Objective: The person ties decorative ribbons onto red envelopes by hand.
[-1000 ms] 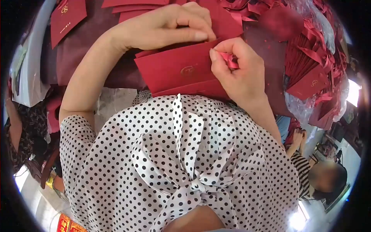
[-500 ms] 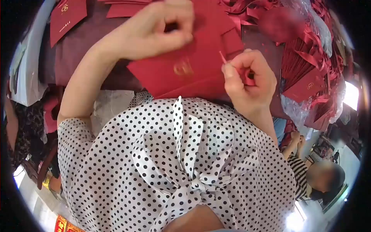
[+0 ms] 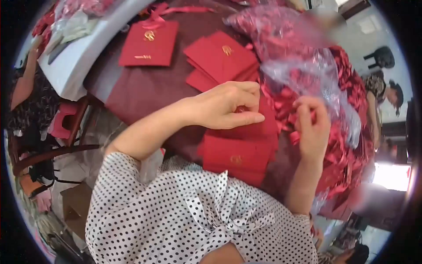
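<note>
My left hand lies over a stack of flat red paper bags with gold print. Its fingers are curled and its thumb stretches along the red paper; I cannot tell what, if anything, is held in it. To the right of the stack, my right hand is raised over the edge of a heap of red ribbons, fingers loosely bent and apart, with nothing showing between them. Just beyond my left hand, more red bags lie in an overlapping pile.
A single red bag with a ribbon lies at the far left of the dark red cloth. Clear plastic wrap covers part of the ribbon heap. A white box borders the left side. Other people sit at both sides.
The view has swung, showing more of the table's far side. My right hand has let go of the thin red strip it pinched and moved right, off the bags. My left hand stays curled.
</note>
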### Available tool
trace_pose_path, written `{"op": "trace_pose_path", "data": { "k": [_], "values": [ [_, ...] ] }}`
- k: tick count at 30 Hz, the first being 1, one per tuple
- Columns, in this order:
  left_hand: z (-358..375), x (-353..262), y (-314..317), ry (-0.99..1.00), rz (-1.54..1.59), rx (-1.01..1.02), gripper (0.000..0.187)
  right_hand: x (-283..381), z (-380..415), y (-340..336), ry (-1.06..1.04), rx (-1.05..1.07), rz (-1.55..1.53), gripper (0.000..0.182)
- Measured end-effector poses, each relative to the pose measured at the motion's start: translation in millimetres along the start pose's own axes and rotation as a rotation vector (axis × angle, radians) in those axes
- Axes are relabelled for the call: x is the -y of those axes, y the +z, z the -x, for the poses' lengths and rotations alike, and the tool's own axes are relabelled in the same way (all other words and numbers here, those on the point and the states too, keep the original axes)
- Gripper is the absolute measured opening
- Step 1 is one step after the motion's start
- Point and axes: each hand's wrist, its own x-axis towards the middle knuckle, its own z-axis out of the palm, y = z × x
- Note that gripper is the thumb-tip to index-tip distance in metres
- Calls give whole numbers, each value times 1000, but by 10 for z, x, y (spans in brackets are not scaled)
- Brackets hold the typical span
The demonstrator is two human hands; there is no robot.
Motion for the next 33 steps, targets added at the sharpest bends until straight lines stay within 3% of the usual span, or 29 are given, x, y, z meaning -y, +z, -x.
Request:
{"op": "trace_pose_path", "data": {
  "k": [1,3,6,7,9,11,13,15,16,17,19,22,23,26,28,31,32,33],
  "values": [
    [8,-33,-81,13,-23,-88,20,95,-223,-13,-92,-6,63,4],
    [41,-54,-312,67,-51,-263,19,321,-704,34,43,-49,86,9],
    [106,49,-528,-1,-544,-642,18,508,-1624,316,-88,113,54,20],
    [121,114,-584,8,-556,-652,18,561,-1952,508,-125,120,71,23],
    [151,224,-633,-147,-889,-805,21,405,-2744,962,-311,203,111,26],
    [192,376,-557,-230,-943,-721,38,257,-3374,1565,-528,129,272,25],
    [215,473,-475,-366,-942,-625,49,54,-3763,2093,-518,228,429,24],
    [217,483,-471,-372,-935,-600,43,-495,-3967,2536,-519,387,546,32],
    [226,484,-486,-377,-943,-582,41,-779,-3911,2694,-416,417,615,35],
    [240,464,-498,-373,-959,-603,34,-900,-3775,2747,-548,353,855,32],
    [248,451,-507,-421,-1003,-565,32,-742,-3625,2731,-316,323,834,28],
    [268,389,-549,-438,-973,-546,29,-584,-3606,2677,-322,378,1025,22],
    [270,357,-575,-439,-962,-554,28,-504,-3630,2636,-397,280,1000,19],
    [332,97,-822,-290,-891,-900,24,5,-3666,2475,-642,112,663,15],
    [454,-18,-996,-257,-809,-1124,22,311,-3671,2450,-670,87,418,17],
    [659,18,-1214,-282,-843,-1304,44,590,-3673,2556,-618,171,168,18],
    [743,68,-1363,-286,-949,-1312,70,650,-3667,2635,-575,241,38,19],
    [788,114,-1573,-245,-989,-1344,78,700,-3642,2720,-590,306,-28,19]
  ]
}}
